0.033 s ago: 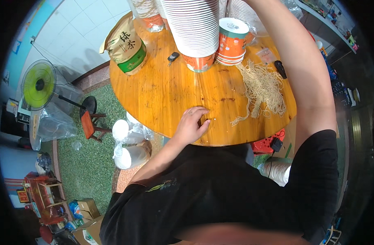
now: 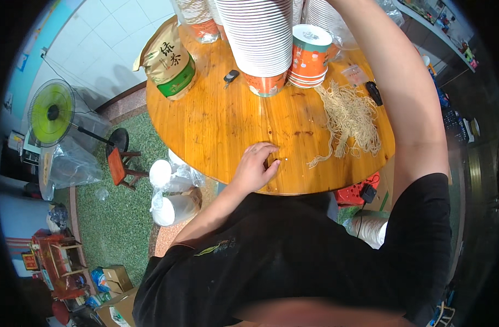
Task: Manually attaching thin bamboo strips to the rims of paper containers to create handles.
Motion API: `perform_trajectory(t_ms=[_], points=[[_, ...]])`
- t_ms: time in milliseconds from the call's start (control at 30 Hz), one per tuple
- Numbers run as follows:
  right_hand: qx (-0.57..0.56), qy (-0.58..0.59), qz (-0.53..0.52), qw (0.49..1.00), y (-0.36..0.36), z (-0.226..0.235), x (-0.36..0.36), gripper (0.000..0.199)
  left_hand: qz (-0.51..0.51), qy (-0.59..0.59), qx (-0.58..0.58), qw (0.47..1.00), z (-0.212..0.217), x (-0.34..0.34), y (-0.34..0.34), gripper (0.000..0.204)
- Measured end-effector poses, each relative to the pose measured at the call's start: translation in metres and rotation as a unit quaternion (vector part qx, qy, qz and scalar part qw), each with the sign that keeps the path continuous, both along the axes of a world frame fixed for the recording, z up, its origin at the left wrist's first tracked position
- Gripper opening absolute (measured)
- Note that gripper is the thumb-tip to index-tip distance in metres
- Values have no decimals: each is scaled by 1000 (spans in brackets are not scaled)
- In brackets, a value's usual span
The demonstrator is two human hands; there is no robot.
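Observation:
My left hand (image 2: 256, 165) rests on the near edge of the round wooden table (image 2: 206, 131), fingers loosely bent and thumb apart, with nothing in it. My right arm stretches up over the table's right side, and its hand lies beyond the top edge, out of sight. Ahead of my left hand stands a tall stack of paper cups (image 2: 260, 49), white-rimmed with orange sides. Beside that stack is a shorter orange and green set of cups (image 2: 309, 57) with a white round top. A loose heap of cream-coloured strings (image 2: 350, 120) lies below my right forearm.
A gold and green tea bag (image 2: 167, 60) stands at the table's far left, near a small black key fob (image 2: 231, 78). More cup stacks (image 2: 197, 19) line the back. On the floor at left are a green fan (image 2: 52, 113), a wooden stool (image 2: 118, 166) and plastic-wrapped white stacks (image 2: 176, 210).

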State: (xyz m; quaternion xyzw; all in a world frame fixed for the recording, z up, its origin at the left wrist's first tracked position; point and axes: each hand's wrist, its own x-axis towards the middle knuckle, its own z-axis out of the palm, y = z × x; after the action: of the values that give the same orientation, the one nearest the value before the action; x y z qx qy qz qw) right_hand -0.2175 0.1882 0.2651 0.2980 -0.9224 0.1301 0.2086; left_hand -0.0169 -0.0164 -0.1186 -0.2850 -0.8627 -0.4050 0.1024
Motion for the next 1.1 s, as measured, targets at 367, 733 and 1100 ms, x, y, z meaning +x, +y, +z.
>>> perform_trajectory(t_ms=[367,733,1100], points=[[-463,190,170,849,24,17,32,27,-9,0,4,1000,0,0,-2,34],[-232,-13,173,957,61,-207,196,10,157,122,351,915,2,9,-31,51],[-235,-48,151,959,51,-285,186,23,-34,188,-82,978,101,3,-28,24]])
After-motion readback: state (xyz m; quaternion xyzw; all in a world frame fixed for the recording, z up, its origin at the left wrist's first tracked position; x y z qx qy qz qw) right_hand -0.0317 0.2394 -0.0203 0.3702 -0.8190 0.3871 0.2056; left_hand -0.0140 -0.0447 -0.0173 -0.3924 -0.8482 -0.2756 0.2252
